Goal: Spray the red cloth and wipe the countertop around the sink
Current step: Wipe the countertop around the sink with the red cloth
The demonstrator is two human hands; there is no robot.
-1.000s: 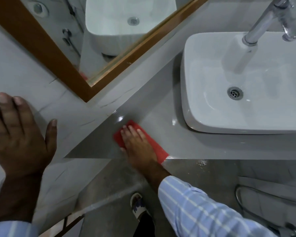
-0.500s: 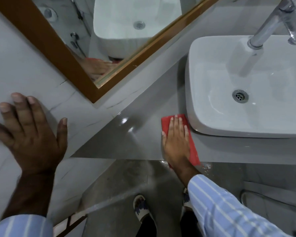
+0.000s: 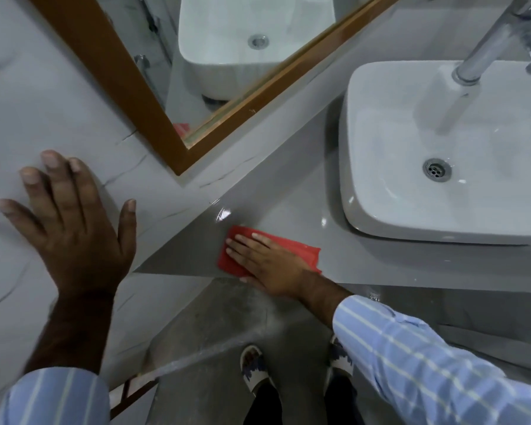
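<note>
The red cloth [image 3: 301, 248] lies flat on the grey countertop [image 3: 276, 210], left of the white vessel sink [image 3: 380, 191] and close to the counter's front edge. My right hand [image 3: 267, 262] presses flat on the cloth with fingers straight, pointing left toward the wall corner. My left hand [image 3: 71, 228] rests spread and flat against the marble wall tile [image 3: 43, 102] on the left, holding nothing. No spray bottle is in view.
A wood-framed mirror [image 3: 154, 96] hangs on the wall above the counter. A chrome tap [image 3: 488, 50] stands behind the sink, with a drain [image 3: 436, 169] in the basin. Below the counter edge are the grey floor [image 3: 215, 326] and my sandalled feet [image 3: 255, 369].
My right hand slid the red cloth from beside the sink back left toward the wall corner, turning it sideways. My left hand stayed flat on the wall.
</note>
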